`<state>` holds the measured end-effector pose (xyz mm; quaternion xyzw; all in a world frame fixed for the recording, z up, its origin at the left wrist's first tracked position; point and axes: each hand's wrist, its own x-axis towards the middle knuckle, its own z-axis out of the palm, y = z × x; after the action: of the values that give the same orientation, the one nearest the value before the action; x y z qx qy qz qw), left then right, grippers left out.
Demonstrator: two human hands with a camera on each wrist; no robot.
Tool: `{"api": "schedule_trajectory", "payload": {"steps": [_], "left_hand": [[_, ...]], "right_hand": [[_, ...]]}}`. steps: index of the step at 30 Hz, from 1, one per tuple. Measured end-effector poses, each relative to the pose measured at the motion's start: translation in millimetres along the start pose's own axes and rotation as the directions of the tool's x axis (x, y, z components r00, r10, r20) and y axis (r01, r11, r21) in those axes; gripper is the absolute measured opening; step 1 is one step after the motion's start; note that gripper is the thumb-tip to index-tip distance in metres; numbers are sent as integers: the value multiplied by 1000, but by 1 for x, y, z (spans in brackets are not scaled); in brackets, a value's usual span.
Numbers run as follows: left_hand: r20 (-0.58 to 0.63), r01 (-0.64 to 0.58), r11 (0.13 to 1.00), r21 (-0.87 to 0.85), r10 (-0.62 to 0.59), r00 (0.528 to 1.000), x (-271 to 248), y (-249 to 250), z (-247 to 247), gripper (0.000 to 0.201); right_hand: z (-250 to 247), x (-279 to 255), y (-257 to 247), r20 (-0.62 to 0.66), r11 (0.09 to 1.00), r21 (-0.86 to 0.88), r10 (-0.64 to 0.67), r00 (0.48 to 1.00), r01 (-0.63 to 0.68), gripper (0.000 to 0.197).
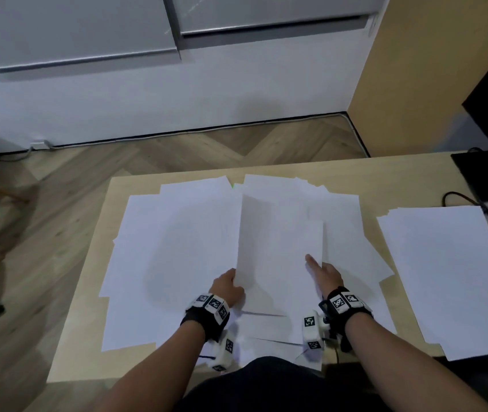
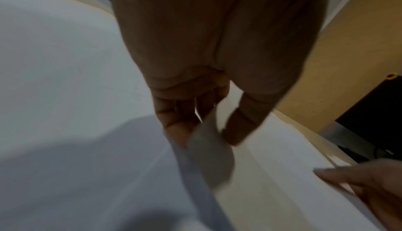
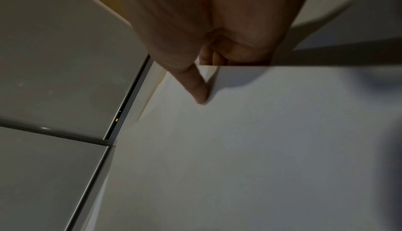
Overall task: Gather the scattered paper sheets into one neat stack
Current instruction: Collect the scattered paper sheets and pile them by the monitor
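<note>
Both hands, left hand (image 1: 227, 285) and right hand (image 1: 327, 273), pinch a lifted sheet (image 1: 278, 242) over scattered sheets (image 1: 177, 233); stack (image 1: 445, 269) right of them on the surface (image 1: 82, 337).

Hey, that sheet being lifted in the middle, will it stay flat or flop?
Likely floppy: the lifted sheet already bows between the left hand and right hand. Probably very light, since fingertips alone hold it. It may slide easily over the loose sheets beneath.

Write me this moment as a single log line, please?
left hand: pinches lifted sheet | right hand: holds its other edge | scattered sheets: ungathered on table | separate stack: right side
</note>
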<state>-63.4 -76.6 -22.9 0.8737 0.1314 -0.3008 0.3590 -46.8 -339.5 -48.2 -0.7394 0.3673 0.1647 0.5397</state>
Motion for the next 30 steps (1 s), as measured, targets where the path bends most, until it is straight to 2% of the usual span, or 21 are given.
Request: {"api": "schedule_trajectory", "payload": {"steps": [2,4,7,9,11,15,17,23,24,26,28,30], "left_hand": [[94,-37,994,100,28,995,4,5,5,37],[102,-27,988,152,12,995,10,10,3,24],[-99,33,999,17,-32,995,28,21,-10,19],[-269,58,998,-32,-64,961,43,31,-23,31],[-377,100,994,-38,-107,920,61,44,-33,51],[-397,253,967,-14,-238,887,87,69,-41,91],[-389,328,944,37,-289,875,94,76,-36,98],[-407,331,942,56,-281,869,102,81,-12,90],[-394,322,947,18,-289,872,102,80,-9,90],[-351,259,951,-170,-304,886,100,79,-5,88],[-315,190,936,-297,-284,906,97,80,-2,75],[-280,145,953,-267,-221,934,95,81,1,55]], "right_hand": [[-2,0,4,-15,999,-37,-10,1000,10,29],[-7,1,7,-28,997,-83,-2,1000,-1,17],[-19,2,11,-3,998,-61,30,1000,-30,19],[-27,4,13,52,996,-65,56,997,-53,26],[-32,6,15,75,993,-92,85,994,-79,31],[-33,8,20,40,996,-8,94,995,-94,28],[-33,7,19,36,996,-40,85,996,-84,22],[-41,8,17,23,984,-139,119,993,-115,19],[-41,8,17,14,984,-138,119,993,-116,20],[-42,7,17,4,984,-136,115,993,-113,28],[-42,3,14,6,983,-147,108,994,-106,28],[-42,4,15,13,978,-176,112,994,-108,27]]}}
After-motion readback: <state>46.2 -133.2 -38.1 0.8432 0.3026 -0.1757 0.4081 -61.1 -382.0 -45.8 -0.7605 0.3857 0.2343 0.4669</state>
